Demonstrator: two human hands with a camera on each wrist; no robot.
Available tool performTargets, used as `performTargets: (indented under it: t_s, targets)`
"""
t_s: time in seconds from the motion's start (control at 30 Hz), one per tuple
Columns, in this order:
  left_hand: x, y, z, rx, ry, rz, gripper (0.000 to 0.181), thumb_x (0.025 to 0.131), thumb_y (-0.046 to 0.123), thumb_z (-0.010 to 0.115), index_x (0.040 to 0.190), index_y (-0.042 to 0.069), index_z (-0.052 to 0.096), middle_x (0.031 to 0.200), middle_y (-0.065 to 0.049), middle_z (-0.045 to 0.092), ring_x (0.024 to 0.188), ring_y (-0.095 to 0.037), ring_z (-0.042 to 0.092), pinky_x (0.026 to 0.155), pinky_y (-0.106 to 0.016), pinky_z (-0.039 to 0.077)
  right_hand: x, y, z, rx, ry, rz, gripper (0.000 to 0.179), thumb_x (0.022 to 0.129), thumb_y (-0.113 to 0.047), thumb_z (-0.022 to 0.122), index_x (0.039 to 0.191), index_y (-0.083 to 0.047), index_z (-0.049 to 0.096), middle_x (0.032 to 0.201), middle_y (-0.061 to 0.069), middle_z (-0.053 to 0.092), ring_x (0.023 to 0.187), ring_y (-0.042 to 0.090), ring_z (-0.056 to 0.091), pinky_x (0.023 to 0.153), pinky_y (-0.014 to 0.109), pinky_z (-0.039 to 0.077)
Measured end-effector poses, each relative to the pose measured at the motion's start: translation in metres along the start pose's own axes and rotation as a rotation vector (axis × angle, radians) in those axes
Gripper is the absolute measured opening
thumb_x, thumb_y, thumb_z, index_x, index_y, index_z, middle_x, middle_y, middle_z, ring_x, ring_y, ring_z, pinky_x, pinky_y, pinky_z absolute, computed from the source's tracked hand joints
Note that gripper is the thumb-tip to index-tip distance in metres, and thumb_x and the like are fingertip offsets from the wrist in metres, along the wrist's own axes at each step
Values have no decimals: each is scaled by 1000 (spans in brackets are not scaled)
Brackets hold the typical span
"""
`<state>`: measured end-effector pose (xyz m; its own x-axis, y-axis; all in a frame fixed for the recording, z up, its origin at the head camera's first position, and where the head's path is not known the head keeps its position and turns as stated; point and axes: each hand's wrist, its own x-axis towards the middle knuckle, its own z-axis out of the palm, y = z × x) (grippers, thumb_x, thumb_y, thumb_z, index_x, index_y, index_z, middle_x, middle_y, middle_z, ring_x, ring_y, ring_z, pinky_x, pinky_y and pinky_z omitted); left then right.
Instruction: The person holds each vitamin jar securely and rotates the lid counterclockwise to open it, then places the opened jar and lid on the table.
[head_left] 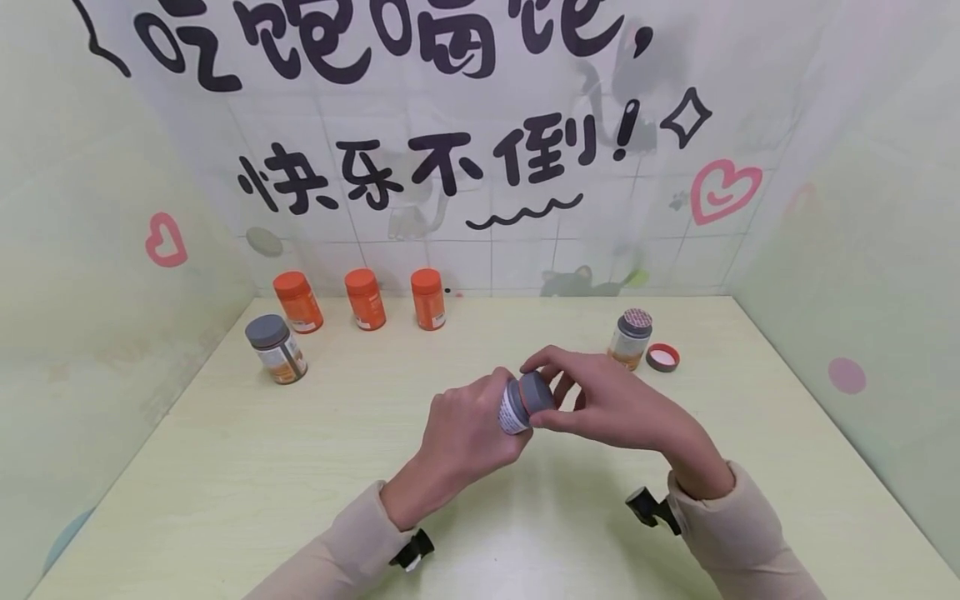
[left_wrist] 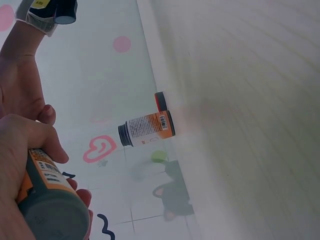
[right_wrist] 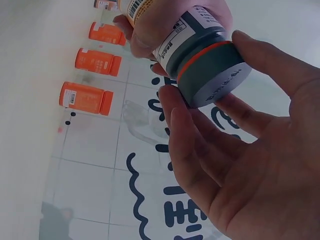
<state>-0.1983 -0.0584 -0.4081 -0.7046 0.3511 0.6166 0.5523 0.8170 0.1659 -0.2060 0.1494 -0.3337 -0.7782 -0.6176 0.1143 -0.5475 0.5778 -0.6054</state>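
Observation:
My left hand (head_left: 468, 425) grips a small grey pill bottle (head_left: 513, 408) with a white and orange label, tilted above the table. Its grey base shows in the left wrist view. On the bottle's mouth sits a grey cap (right_wrist: 215, 75) with an orange lower edge. My right hand (head_left: 607, 392) holds this cap between thumb and fingers, the thumb at one side and fingertips at the other. Behind the right hand stands another grey bottle (head_left: 630, 340), capless, a patterned seal over its mouth. Beside it a cap (head_left: 663, 357) lies with its pale inside up.
Three orange bottles (head_left: 428, 300) stand in a row at the back left, near the wall. A capped grey bottle (head_left: 277, 350) stands in front of them at the left. Printed sheeting (head_left: 450, 217) encloses the pale table (head_left: 360, 458) at the back and sides.

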Motion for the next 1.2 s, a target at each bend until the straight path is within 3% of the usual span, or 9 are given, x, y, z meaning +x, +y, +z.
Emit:
performTargets:
  t_s: [0.13, 0.43, 0.6, 0.77, 0.93, 1.03, 1.2]
  targets:
    - [0, -1, 1, 0, 20, 7, 38, 69, 33, 79, 94, 14, 58, 66, 7, 59, 46, -4, 46, 43, -17, 37, 0, 1, -1, 8, -4, -48, 50, 84, -30, 79, 128, -26, 56, 116, -12, 65, 90, 7, 66, 69, 25, 57]
    - [0, 0, 2, -3, 15, 6, 37, 69, 31, 79, 93, 14, 57, 65, 7, 60, 46, -4, 46, 43, -17, 36, 0, 4, -1, 21, -5, -103, 53, 83, -21, 80, 131, -20, 58, 121, -9, 64, 94, 7, 67, 71, 24, 57]
    - [-1, -1, 2, 3, 1, 1, 37, 70, 33, 79, 93, 14, 57, 67, 6, 60, 46, -4, 46, 43, -16, 36, 0, 5, 1, 41, 23, -138, 44, 88, -29, 76, 129, -25, 62, 118, -12, 65, 94, 6, 63, 73, 25, 56]
    - [-1, 0, 2, 14, -2, 10, 36, 71, 34, 78, 93, 14, 57, 66, 7, 58, 45, -3, 44, 42, -16, 34, 3, 4, 4, 70, 40, -72, 37, 94, -40, 66, 128, -27, 62, 112, -12, 67, 94, 6, 64, 78, 28, 55]
    - [-1, -1, 3, 23, 0, 14, 36, 70, 32, 78, 91, 14, 56, 64, 8, 56, 44, -3, 43, 42, -16, 33, 3, 4, 2, 64, 1, 67, 35, 90, -48, 69, 119, -30, 62, 91, -8, 69, 78, 10, 67, 68, 28, 55]
    - [-1, -1, 3, 23, 6, 15, 35, 70, 32, 77, 91, 15, 56, 64, 8, 56, 44, -3, 42, 42, -16, 33, 2, 5, 1, 55, -23, 57, 31, 90, -41, 71, 118, -32, 61, 85, -11, 68, 76, 9, 66, 70, 28, 55]
    - [-1, -1, 4, 22, 4, 13, 36, 69, 31, 78, 93, 14, 57, 66, 7, 60, 45, -4, 45, 42, -17, 35, 2, 6, -1, 49, -44, -20, 42, 88, -26, 73, 127, -28, 58, 98, -13, 68, 88, 6, 66, 76, 27, 57]
